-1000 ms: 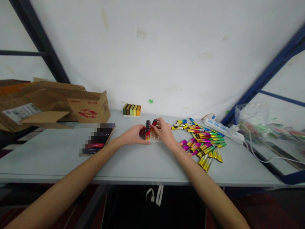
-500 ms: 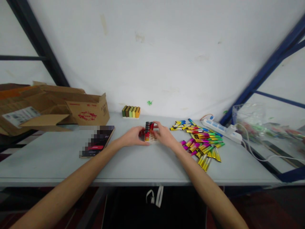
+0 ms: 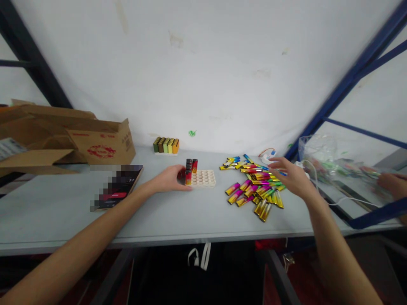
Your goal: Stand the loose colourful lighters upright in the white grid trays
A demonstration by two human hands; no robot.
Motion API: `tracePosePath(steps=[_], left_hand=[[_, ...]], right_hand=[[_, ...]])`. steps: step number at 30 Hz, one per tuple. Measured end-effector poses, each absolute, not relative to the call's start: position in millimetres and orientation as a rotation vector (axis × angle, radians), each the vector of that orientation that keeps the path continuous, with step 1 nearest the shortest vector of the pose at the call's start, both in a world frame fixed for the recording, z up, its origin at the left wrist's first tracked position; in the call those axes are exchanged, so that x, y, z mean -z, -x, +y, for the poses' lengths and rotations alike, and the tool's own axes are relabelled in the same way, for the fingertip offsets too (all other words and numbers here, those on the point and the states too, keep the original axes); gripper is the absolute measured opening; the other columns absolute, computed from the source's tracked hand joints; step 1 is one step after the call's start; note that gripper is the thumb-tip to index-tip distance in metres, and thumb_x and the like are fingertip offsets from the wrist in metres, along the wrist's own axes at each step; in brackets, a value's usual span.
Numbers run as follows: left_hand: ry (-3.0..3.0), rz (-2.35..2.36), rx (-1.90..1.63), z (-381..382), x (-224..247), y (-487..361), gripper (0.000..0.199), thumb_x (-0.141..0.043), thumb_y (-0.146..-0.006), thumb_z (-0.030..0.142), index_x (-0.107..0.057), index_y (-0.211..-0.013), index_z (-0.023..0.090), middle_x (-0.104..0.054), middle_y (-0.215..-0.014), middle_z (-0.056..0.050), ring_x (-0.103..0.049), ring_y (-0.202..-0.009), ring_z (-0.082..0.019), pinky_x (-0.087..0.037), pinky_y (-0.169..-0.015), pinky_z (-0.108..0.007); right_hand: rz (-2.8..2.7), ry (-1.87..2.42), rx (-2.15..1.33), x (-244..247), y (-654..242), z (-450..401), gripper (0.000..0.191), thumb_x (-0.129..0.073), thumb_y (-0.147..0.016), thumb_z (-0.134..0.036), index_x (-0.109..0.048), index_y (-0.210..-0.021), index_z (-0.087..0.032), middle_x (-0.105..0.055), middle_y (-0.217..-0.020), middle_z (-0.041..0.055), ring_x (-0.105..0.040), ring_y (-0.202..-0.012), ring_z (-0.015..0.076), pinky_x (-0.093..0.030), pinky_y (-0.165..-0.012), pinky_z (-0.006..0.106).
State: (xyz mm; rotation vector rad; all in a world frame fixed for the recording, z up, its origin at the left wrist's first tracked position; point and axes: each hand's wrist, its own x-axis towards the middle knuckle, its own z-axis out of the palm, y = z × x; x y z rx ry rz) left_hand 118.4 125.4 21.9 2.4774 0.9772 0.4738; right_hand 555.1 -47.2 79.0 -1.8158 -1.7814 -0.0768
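Note:
A white tray [image 3: 206, 183] with rows of holes lies on the table. Several red lighters [image 3: 188, 178] with black tops stand upright at its left end. My left hand [image 3: 170, 178] curves around that end, thumb along the front and fingers behind, closed on the tray. To the right, my right hand [image 3: 291, 176] hovers at the far right of a pile of shiny lighters [image 3: 251, 190] in gold, pink, green and blue. Its fingers are stretched out and apart, with nothing seen in them. A blue lighter [image 3: 282, 173] shows just under the fingertips.
Against the wall stands a filled tray of green-to-orange lighters [image 3: 167, 146]. Open cardboard boxes [image 3: 101, 146] and a dark, partly pixelated box [image 3: 127, 182] are at left. A power strip [image 3: 265, 157], a cable and clear plastic bags [image 3: 318, 152] lie right, near another person's hand [image 3: 392, 185].
My right hand has left the tray and swung right to the lighter pile, uncovering the tray's holes. My left hand stays at the tray. Another person's hand has appeared at far right.

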Motion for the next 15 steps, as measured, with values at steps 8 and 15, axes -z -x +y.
tracePosePath(steps=[8,15], left_hand=[[-2.453,0.988,-0.523,124,-23,-118,0.063,-0.082,-0.059,0.066,-0.066,-0.096,0.017,-0.071,-0.094,-0.008,-0.065,-0.081,-0.026,-0.05,-0.075,-0.035],[-2.446,0.997,-0.521,124,-21,-117,0.071,-0.083,-0.058,0.068,-0.067,-0.103,0.016,-0.072,-0.099,-0.009,-0.065,-0.084,-0.027,-0.052,-0.077,-0.036]], right_hand=[[-2.08,1.956,0.176,-40,-596,-27,0.029,-0.059,-0.09,-0.029,-0.075,-0.111,-0.019,-0.077,-0.114,0.0144,-0.073,-0.107,0.0316,-0.057,-0.097,0.047],[-2.196,1.856,0.136,-43,-587,-3,0.031,-0.058,-0.093,-0.029,-0.076,-0.117,-0.019,-0.075,-0.118,0.0147,-0.071,-0.107,0.0299,-0.056,-0.097,0.045]])
